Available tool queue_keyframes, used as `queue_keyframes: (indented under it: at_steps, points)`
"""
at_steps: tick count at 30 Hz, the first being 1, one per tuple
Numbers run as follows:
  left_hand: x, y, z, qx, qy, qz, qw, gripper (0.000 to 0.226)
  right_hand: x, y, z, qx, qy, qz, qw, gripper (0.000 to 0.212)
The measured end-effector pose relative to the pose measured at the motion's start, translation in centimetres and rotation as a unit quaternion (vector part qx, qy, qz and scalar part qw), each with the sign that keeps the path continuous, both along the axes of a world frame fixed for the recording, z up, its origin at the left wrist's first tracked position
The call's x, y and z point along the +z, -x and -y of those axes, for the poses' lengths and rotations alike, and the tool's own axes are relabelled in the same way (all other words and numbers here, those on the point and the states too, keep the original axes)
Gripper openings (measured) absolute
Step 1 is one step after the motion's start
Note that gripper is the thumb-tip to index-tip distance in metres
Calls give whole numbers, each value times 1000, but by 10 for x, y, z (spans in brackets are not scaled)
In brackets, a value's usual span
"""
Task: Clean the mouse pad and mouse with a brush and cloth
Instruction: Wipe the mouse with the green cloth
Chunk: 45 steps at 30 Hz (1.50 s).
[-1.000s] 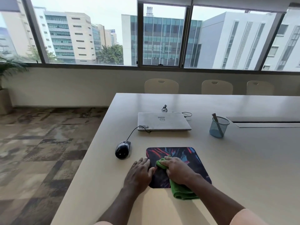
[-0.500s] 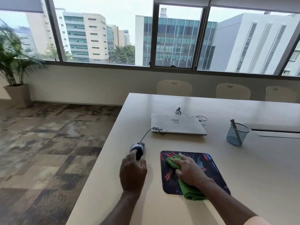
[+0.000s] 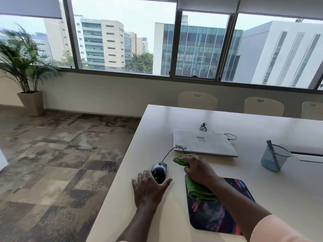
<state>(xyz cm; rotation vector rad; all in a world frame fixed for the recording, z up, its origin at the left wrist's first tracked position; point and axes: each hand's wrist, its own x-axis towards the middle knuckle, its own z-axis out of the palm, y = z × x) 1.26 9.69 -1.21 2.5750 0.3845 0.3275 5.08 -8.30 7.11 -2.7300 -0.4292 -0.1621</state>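
left hand (image 3: pixel 150 187) is sitting low over the pale worktop (image 3: pixel 174 119), grip wide, thumb and forefinger flanking the small black wired mouse (image 3: pixel 159 170), which is sitting close to the worktop's left edge. I'd be closing that grip to pin it before wiping, nudging it inboard. right hand (image 3: pixel 199 169) is holding the bunched green cloth (image 3: pixel 197 189) in its grip just past the dark patterned mouse pad (image 3: pixel 218 212), short of the closed silver laptop (image 3: pixel 202 142); free room is lying right of the pad.
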Motion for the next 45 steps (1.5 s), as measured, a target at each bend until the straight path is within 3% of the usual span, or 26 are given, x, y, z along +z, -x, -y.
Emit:
queue_keyframes:
  at_steps: [4, 10, 14, 19, 24, 29, 37, 43, 45]
  points:
    - [-4, -1, 1, 5, -19, -1, 1000, 86, 14, -30, -39, 37, 67, -17, 997, 50]
    - [-9, -5, 0, 7, -10, -14, 1000, 85, 12, -58, -78, 88, 215, -56, 971, 51]
    - [-9, -6, 0, 8, -5, -9, 1000, 84, 6, -66, -89, 84, 261, -65, 959, 44]
    - [-8, -5, -1, -3, 6, -15, 1000, 88, -2, -71, -97, 84, 234, -123, 961, 45]
    - [-6, -4, 0, -14, 14, -17, 1000, 74, -3, -65, -101, 144, 213, -120, 959, 46]
    - [-9, -4, 0, -8, 20, -13, 1000, 80, 8, -57, -100, 188, 212, -121, 951, 50]
    - [-10, -6, 2, 8, 7, -18, 1000, 83, 13, -59, -84, 145, 243, -84, 955, 28]
    - [-12, -7, 1, 4, 7, -8, 1000, 83, 20, -59, -74, 201, 218, -133, 946, 58]
    - [-12, -6, 1, 5, 4, -6, 1000, 84, 22, -61, -73, 200, 215, -136, 946, 59]
